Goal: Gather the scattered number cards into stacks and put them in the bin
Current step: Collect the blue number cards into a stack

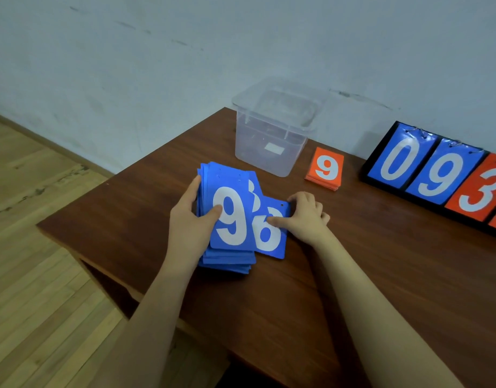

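The left hand (189,219) grips a thick stack of blue number cards (227,242) on the dark wooden table (381,261), thumb on its top 9, while the right hand (305,217) pinches a blue card (272,236) (a 6) poking out just beside, clear plastic bin (272,135) beyond both

A blue card stack (227,219), topped by a 9, is gripped by the left hand (189,222). A card at its right (272,233) is pinched by the right hand (304,217). A clear bin (272,135) and an orange stack (325,169) are seen farther back on the table (381,261).
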A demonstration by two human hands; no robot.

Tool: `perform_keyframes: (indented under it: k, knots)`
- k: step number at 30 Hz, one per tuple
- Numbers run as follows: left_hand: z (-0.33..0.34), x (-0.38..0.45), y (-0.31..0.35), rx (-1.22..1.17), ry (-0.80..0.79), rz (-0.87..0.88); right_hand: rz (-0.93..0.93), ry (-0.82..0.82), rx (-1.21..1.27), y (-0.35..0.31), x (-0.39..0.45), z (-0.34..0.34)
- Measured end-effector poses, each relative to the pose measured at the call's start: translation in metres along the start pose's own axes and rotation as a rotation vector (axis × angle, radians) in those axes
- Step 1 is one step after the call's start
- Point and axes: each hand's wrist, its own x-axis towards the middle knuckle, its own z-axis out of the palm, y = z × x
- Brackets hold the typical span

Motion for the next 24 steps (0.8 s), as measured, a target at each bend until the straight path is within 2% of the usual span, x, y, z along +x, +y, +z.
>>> perform_keyframes:
  k: [4,8,15,19,24]
  knots:
    - [0.001,-0.005,0.0,-0.003,-0.017,0.019,0.002,0.131,0.162,0.011,-0.004,-0.006]
    - [0.007,-0.011,-0.002,-0.026,-0.053,0.029,0.025,0.22,0.577,0.027,-0.018,-0.013]
    - [0.031,-0.023,0.011,-0.054,-0.107,0.06,0.134,0.549,0.967,0.045,-0.045,-0.035]
    - [0.045,-0.032,0.016,-0.081,-0.156,0.039,0.078,0.475,1.181,0.035,-0.064,-0.049]
    - [0.055,-0.042,0.023,-0.213,-0.205,-0.057,-0.095,0.454,1.042,0.011,-0.07,-0.051]
